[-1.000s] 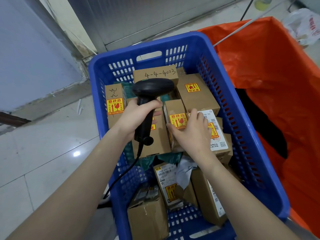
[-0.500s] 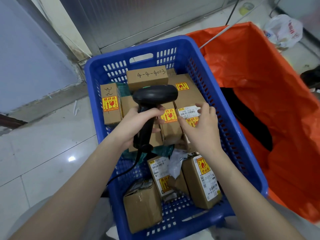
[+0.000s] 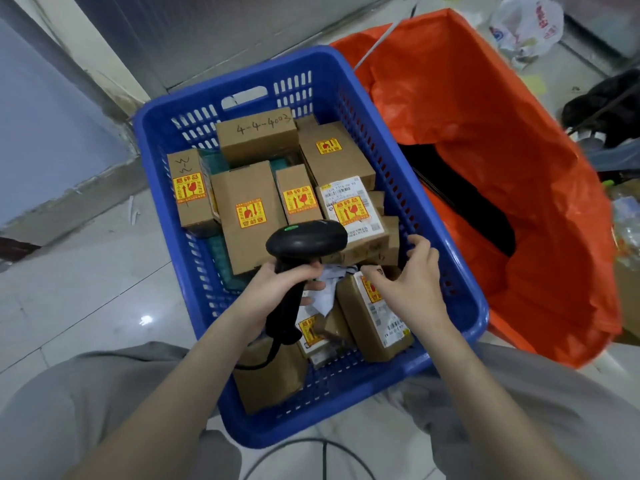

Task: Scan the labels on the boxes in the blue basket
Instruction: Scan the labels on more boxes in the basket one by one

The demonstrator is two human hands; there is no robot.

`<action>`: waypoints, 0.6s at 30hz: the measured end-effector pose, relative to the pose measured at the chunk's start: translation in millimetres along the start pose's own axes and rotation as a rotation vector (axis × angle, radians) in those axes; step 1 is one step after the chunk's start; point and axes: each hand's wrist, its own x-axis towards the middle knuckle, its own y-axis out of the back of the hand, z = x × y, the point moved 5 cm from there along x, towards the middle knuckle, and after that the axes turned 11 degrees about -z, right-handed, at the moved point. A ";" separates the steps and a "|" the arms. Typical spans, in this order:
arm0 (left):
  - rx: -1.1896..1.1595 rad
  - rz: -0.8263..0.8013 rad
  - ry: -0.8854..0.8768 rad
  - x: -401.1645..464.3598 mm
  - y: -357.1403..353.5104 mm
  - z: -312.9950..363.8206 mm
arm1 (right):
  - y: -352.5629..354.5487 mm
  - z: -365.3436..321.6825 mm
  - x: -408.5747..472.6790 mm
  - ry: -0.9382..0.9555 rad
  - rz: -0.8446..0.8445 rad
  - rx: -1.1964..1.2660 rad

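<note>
Brown cardboard boxes, most with yellow and red fragile stickers, fill the blue slotted plastic basket that sits on the pale tiled floor between your knees, seen from your head camera looking down.

Your left hand is wrapped around the handle of a black handheld barcode scanner. Its rounded head, with a small green light on top, sits above your fist and points toward twelve o'clock, over the boxes in the middle of the basket. Its black cable drops toward six o'clock.

Your right hand hovers at about four o'clock inside the basket, fingers spread and curled, holding nothing. It is just above a brown box with a white shipping label lying tilted near the basket's near right corner. Whether the fingertips touch that box cannot be told.

At twelve o'clock a box hand-marked 4-4-4003 lies against the far wall. At two o'clock from the scanner head, a box with a white printed label under a fragile sticker faces up. A crumpled white paper lies between your two hands.

At three o'clock, touching the basket, stands a bin lined with an orange plastic bag.
</note>
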 end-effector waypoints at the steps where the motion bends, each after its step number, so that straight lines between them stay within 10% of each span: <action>1: 0.010 -0.006 0.021 1.7 -2.7 -3.5 | -4.1 7.0 -0.2 -0.024 -0.036 0.002; 18: 0.089 -0.044 0.130 24.8 -6.9 -24.3 | -49.2 66.9 25.8 -0.283 -0.366 -0.008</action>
